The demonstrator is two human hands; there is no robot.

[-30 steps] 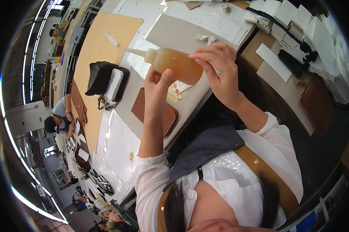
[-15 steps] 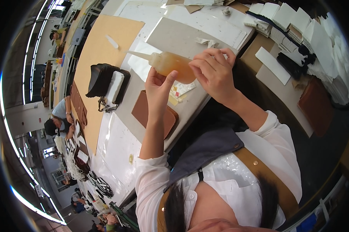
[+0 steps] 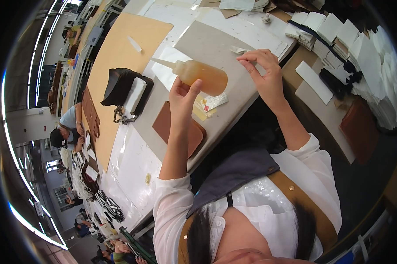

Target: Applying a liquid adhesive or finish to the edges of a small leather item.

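My left hand [image 3: 184, 94] is closed around a soft, translucent squeeze bottle [image 3: 206, 77] with amber liquid inside. The bottle lies almost level above the table, its long tapered nozzle pointing left. To its right, my right hand [image 3: 264, 70] is raised, nothing visible in it. Its thumb and forefinger tips are close together with a small gap. Just beyond those fingertips, a crumpled white scrap [image 3: 239, 49] lies on the grey board [image 3: 216, 37]. Below the bottle are a small printed packet [image 3: 216, 100] and a brown leather panel [image 3: 161, 121], partly hidden by my left forearm.
A black leather bag [image 3: 118, 88] stands left on the table beside a tan sheet [image 3: 134, 28]. A loose white nozzle-shaped piece [image 3: 134, 44] rests on that sheet. Stacked white pieces [image 3: 330, 31] and a brown leather piece [image 3: 359, 130] are at right. A co-worker [image 3: 69, 125] works far left.
My right hand has left the base of the bottle and moved right, away from it. The left hand still grips the bottle. The view has shifted slightly.
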